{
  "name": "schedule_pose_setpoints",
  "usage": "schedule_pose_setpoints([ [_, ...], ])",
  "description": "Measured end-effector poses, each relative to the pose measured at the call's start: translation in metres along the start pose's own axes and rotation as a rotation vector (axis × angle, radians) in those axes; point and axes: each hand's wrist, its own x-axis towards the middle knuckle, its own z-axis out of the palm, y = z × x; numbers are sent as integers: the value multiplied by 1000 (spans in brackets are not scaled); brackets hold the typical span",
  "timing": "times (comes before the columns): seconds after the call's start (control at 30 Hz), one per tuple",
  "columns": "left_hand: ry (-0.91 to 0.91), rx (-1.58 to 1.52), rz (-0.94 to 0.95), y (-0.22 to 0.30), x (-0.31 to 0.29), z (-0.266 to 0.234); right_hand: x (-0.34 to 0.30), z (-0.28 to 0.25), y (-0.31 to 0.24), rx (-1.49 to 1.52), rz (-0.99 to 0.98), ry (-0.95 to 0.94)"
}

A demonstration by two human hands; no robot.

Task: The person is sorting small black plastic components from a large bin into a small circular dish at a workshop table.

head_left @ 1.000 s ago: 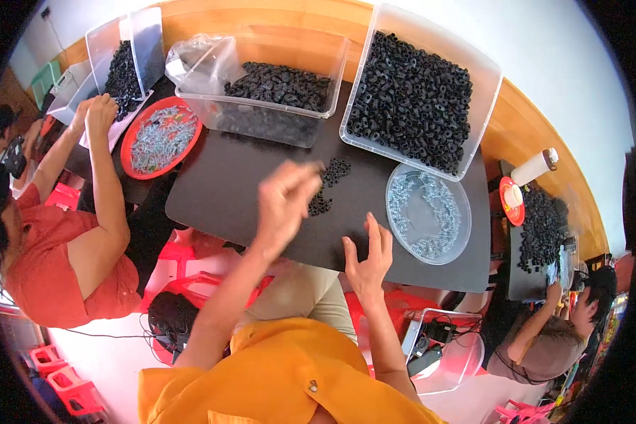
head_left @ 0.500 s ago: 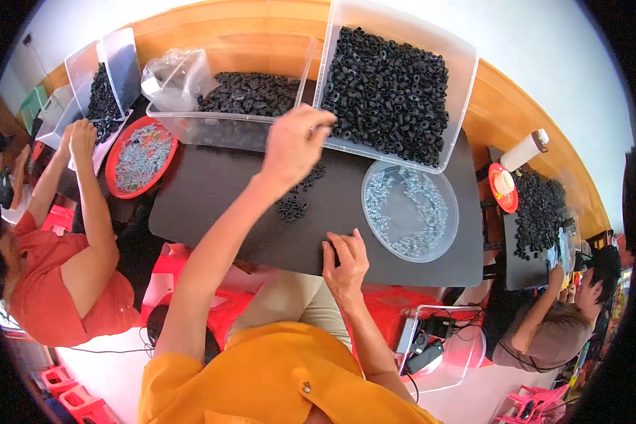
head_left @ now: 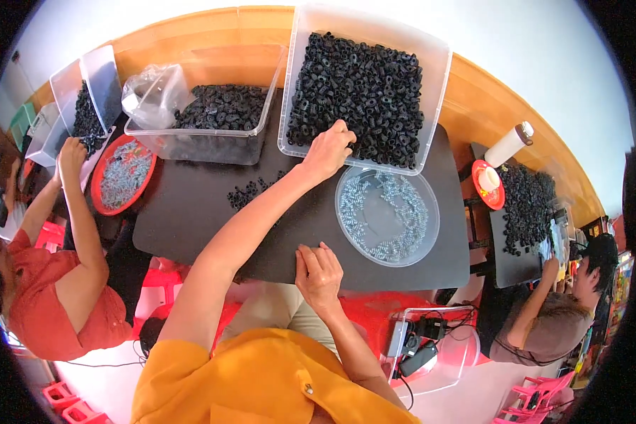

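My left hand [head_left: 330,150] reaches over the near wall of a large clear bin [head_left: 433,106] full of small black ring-like plastic parts [head_left: 357,92]. Its fingers are bent together, and whatever they may hold is hidden. My right hand [head_left: 319,275] rests at the front edge of the dark table [head_left: 191,205], fingers loosely bent and a little apart, with nothing visible in it. A loose group of black parts [head_left: 247,192] lies on the table, partly behind my left forearm. Right of my hands is a round clear tray [head_left: 434,212] with many small, shiny metal pieces [head_left: 396,240].
A second clear bin [head_left: 191,147] holds flat black pieces and a plastic bag [head_left: 154,95]. A red tray [head_left: 97,187] of metal pieces stands at left, by a co-worker in red [head_left: 71,283]. At right, another co-worker [head_left: 544,325] sits by a black heap [head_left: 526,205].
My left hand has moved right and slightly down, from between the two bins to the large bin's near edge. The whole view has shifted, while my right hand stays by the table edge.
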Motion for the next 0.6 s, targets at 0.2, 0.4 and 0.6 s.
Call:
schedule_pose_setpoints([
  [0.2, 97, -105, -3, 8, -5, -25, 3, 0, -4, 9, -29, -13],
  [0.4, 12, -701, -337, 43, -69, -59, 8, -27, -5, 139, 46, 9],
  [0.6, 22, -1004, -630, 67, -178, -58, 82, -72, 55, -220, 166, -188],
])
